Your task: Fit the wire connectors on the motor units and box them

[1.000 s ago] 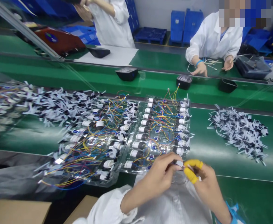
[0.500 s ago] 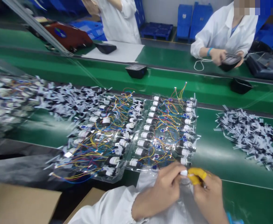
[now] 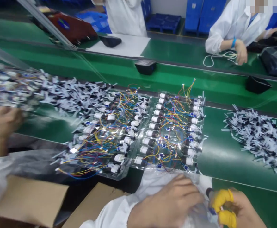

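Note:
My left hand [image 3: 169, 199] is at the bottom, fingers together and bent toward the right, blurred by motion. Its fingertips lie beside a blurred, clear grey patch, and I cannot make out whether they grip anything. My right hand [image 3: 241, 205], with yellow finger cots on thumb and forefinger, pinches a small part [image 3: 211, 198] with a dark end and a bit of blue. Just beyond my hands lies a clear plastic tray [image 3: 135, 144] holding rows of white-and-black cylindrical parts [image 3: 149, 141] with coloured wires and small blue pieces.
A second wired tray load [image 3: 91, 155] lies left. Heaps of black-and-white strips lie at right [image 3: 259, 139] and far left [image 3: 74, 95]. Another person's hand [image 3: 3, 126] reaches in from the left. Across the line, a co-worker's hand [image 3: 241, 52] is near a white cord. Cardboard flaps [image 3: 31, 199] stand lower left.
My hands have moved apart and lower; the right went rightward with the small part. Another person's hand has come in at left. The co-worker opposite no longer holds the black box.

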Available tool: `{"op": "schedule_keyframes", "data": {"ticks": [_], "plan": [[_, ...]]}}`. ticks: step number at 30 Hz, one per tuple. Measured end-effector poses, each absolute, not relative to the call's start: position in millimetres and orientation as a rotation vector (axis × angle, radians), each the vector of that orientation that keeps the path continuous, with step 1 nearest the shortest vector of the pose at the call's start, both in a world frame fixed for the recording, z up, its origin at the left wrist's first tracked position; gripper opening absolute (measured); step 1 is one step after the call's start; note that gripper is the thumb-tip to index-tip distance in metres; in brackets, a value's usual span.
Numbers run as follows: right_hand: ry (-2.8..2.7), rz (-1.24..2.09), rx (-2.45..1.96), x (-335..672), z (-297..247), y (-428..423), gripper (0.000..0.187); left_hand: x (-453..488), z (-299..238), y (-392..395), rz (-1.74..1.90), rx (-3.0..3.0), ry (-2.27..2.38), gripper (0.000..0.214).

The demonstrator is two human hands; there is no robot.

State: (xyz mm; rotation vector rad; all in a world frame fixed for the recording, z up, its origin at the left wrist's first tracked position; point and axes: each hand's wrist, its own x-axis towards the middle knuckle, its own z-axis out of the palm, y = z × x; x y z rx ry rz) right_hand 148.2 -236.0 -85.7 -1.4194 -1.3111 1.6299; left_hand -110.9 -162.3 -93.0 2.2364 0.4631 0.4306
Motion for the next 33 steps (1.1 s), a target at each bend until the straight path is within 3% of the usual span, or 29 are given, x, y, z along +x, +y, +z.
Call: {"op": "schedule_keyframes", "data": {"ticks": [6,13,17,24,33], "plan": [[-1.205,1.461,-1.256,152.8,-55.5,-245.1,0.034,-121.2,-95.6,-149.4,0.27,2.108,0.394,0.023],[-1.253,1.06,-1.628,160.3,-67.5,-253.4,0.028,-163.2,-64.5,-127.9,0.491,1.837,0.652,0.021],[-1.449,1.079,-1.67,162.0,-73.2,-254.1,0.034,-177.8,-58.8,-129.6,0.518,1.757,0.615,0.021],[-1.778,1.023,-1.651,150.2,-94.4,-246.5,0.021,-172.8,-84.7,-142.0,0.244,1.915,0.853,0.025],[-1.66,1.028,-1.689,109.7,-127.3,-211.4,0.018,-172.9,-105.2,-132.7,0.311,1.992,1.061,0.037]]}}
